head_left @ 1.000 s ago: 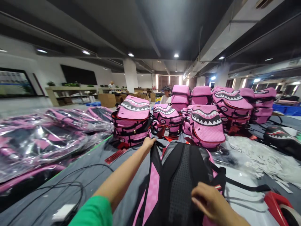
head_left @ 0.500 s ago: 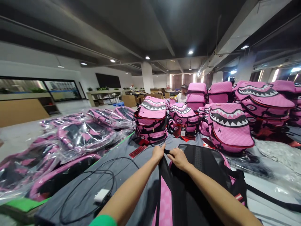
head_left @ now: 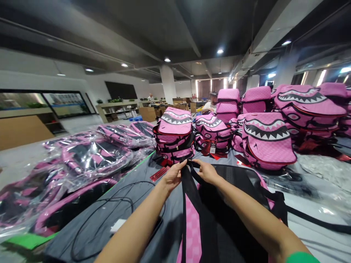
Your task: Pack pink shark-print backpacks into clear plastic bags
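A black and pink backpack (head_left: 233,204) lies on the grey cloth in front of me, its black back panel facing up. A black strap (head_left: 189,179) rises from its left side. My left hand (head_left: 174,176) pinches the strap's upper end between thumb and fingers. Just to the right, my right hand (head_left: 206,171) is closed on the same strap, which loops between the two hands. Beyond my hands stands a pink backpack (head_left: 175,124) with a shark-mouth print, and a red tag (head_left: 159,174) lies near its base.
Plastic-wrapped backpacks (head_left: 95,155) are heaped at the left. A black cable (head_left: 109,199) and a white plug (head_left: 117,225) lie on the grey cloth (head_left: 90,219). More pink backpacks (head_left: 268,138) stand at the right, beside clear plastic bags (head_left: 323,175). A person (head_left: 210,104) is behind them.
Both hands have risen slightly with the strap. My left hand has turned, showing more of its palm side, and the strap now forms a loop between the hands. The camera view has shifted a little.
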Tool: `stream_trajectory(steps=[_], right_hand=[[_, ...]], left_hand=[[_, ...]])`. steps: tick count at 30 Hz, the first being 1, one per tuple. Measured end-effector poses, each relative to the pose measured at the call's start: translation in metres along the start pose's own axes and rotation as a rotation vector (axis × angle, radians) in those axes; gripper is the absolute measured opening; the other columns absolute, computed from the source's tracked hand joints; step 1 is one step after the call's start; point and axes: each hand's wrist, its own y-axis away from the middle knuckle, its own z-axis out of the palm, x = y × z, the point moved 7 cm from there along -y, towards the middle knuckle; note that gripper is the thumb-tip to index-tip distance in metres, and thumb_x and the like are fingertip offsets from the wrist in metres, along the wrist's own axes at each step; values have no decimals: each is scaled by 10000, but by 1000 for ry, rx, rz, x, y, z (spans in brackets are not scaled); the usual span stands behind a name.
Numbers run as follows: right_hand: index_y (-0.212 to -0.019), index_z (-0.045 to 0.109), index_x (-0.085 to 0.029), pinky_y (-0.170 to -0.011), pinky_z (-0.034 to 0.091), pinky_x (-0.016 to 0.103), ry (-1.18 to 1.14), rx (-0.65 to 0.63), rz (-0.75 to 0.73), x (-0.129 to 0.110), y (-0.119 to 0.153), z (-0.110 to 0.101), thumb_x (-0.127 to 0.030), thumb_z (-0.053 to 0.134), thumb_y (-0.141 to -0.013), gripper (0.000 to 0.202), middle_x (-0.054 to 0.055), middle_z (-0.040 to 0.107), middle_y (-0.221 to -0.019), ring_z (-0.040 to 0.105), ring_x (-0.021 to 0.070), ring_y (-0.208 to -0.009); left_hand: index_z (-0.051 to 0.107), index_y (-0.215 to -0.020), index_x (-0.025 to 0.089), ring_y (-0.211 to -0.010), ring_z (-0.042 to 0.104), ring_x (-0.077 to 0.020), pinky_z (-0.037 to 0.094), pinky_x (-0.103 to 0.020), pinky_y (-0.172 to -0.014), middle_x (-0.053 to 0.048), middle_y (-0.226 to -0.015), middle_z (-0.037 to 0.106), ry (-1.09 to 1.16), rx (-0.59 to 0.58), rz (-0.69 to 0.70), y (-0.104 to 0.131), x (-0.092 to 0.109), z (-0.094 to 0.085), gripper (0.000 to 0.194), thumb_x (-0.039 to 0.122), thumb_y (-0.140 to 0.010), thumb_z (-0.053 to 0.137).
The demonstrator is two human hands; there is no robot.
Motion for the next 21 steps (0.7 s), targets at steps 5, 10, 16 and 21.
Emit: stream_trajectory(steps=[5, 10, 16, 21], right_hand=[[-892, 696, -172, -837, 412, 280, 26, 83, -84, -15, 1, -49, -198, 698, -848, 51, 61, 613, -1035, 559, 193, -996], [-1002, 585, -200, -666, 417, 211, -6, -47, -49, 3, 74, -44, -171, 604, -874, 132, -51, 591, -741, 579, 136, -708], [-993, 598, -198, -629, 407, 223, -100, -38, 95, -28, 209, -25, -137, 559, -853, 158, 13, 661, -791, 609, 163, -704], [-876, 677, -210, -614, 416, 183, -311, -292, 54, -49, 288, -48, -335, 608, -904, 144, -11, 691, -780, 625, 122, -690]], left_hand=[[690, -813, 138, -669, 615, -123, 493, -215, -632, -1, -733, 693, 33, -82, 203, 24, 55, 29, 575, 492, -435, 940], [701, -808, 125, -526, 542, -112, 433, -229, -514, 13, -619, 634, -31, -170, 185, 19, 57, 73, 626, 609, -454, 881], [652, -647, 149, -530, 563, -157, 424, -262, -519, -22, -573, 615, -297, -240, 161, -2, 5, 143, 456, 581, -579, 783], [515, -530, 204, -821, 639, -277, 488, -342, -727, -47, -669, 615, -599, -123, 298, -5, -39, 165, 313, 366, -656, 751]])
